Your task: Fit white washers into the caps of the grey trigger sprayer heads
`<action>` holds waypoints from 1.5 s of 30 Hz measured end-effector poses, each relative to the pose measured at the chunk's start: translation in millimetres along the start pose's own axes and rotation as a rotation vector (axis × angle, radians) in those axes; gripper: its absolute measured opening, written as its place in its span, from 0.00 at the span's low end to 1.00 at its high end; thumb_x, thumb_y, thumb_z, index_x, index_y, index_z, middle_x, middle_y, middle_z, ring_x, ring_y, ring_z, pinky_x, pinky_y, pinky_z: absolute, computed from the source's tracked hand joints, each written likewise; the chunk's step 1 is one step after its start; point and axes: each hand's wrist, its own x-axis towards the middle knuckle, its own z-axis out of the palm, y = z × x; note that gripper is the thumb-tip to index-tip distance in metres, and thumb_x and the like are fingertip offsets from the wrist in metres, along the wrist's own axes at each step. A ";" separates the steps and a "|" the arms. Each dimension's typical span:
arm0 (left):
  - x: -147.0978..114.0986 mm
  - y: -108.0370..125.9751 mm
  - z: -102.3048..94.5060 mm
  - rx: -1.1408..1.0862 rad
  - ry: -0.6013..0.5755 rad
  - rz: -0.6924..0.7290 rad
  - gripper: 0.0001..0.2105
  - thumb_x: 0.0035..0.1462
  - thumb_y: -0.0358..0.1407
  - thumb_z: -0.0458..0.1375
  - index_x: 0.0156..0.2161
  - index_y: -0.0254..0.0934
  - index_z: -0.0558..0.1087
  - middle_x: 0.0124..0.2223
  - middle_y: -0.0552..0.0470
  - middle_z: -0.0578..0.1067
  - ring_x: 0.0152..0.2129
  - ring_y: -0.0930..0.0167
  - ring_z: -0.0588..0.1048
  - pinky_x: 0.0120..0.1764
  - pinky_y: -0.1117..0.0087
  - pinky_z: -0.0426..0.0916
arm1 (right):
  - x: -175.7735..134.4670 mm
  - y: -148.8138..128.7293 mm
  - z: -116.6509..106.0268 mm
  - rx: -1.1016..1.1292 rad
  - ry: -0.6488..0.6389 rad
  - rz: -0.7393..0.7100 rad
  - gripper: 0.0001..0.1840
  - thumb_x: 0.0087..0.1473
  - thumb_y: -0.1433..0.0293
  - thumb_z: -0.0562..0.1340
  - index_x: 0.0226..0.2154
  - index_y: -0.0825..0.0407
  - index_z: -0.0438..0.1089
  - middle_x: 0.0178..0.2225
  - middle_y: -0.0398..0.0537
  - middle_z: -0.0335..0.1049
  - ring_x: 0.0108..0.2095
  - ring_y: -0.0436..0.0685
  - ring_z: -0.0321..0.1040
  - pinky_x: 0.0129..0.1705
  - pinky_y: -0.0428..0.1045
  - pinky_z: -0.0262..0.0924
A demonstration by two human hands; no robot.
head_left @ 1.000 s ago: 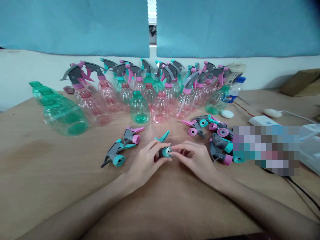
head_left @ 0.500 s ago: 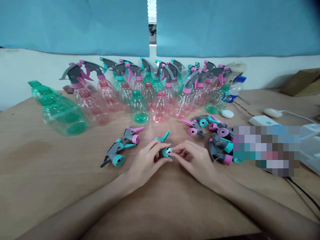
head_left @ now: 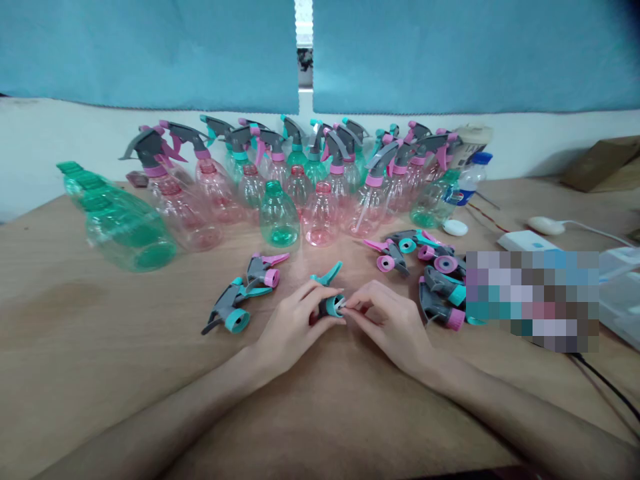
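My left hand (head_left: 295,327) is closed around a grey and teal trigger spray head (head_left: 330,306), whose teal collar faces right and whose teal trigger points up and away. The fingers of my right hand (head_left: 387,323) pinch a small white piece (head_left: 342,303) at the opening of that collar. What exactly this piece is, I cannot make out. Left of my hands lie a teal spray head (head_left: 230,313) and a pink one (head_left: 265,269). Several more loose spray heads (head_left: 445,280) are piled to the right of my right hand.
Green and pink bottles (head_left: 280,213) stand along the back, several with spray heads on. Green bottles (head_left: 130,230) are at the left. A capped drink bottle (head_left: 473,177), a white disc (head_left: 455,228), a white box (head_left: 530,241) and cables lie to the right.
My right fingertips and the white piece have shifted slightly at the collar's opening. The spray head in my left hand has turned a little. Everything else stays put.
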 end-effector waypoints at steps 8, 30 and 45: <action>-0.1 -1.2 0.8 -0.009 0.008 -0.001 0.11 0.58 0.36 0.58 0.46 0.38 0.69 0.35 0.55 0.68 0.23 0.76 0.65 0.29 0.74 0.64 | -2.6 3.1 3.0 0.203 0.001 0.168 0.04 0.52 0.74 0.63 0.31 0.51 0.68 0.31 0.42 0.72 0.32 0.50 0.72 0.35 0.44 0.68; 1.1 0.4 -0.7 -0.003 0.008 0.003 0.09 0.59 0.36 0.56 0.45 0.37 0.69 0.32 0.55 0.67 0.23 0.76 0.64 0.28 0.74 0.64 | 5.2 7.3 0.4 0.182 -0.056 0.053 0.06 0.52 0.76 0.61 0.34 0.51 0.69 0.32 0.43 0.74 0.32 0.51 0.72 0.37 0.47 0.68; -0.2 0.1 1.4 -0.047 0.000 0.035 0.13 0.58 0.27 0.56 0.47 0.39 0.68 0.38 0.54 0.69 0.25 0.76 0.66 0.31 0.73 0.66 | 2.1 5.0 5.9 0.142 -0.094 0.104 0.17 0.48 0.76 0.61 0.42 0.49 0.61 0.35 0.43 0.69 0.28 0.49 0.68 0.28 0.44 0.66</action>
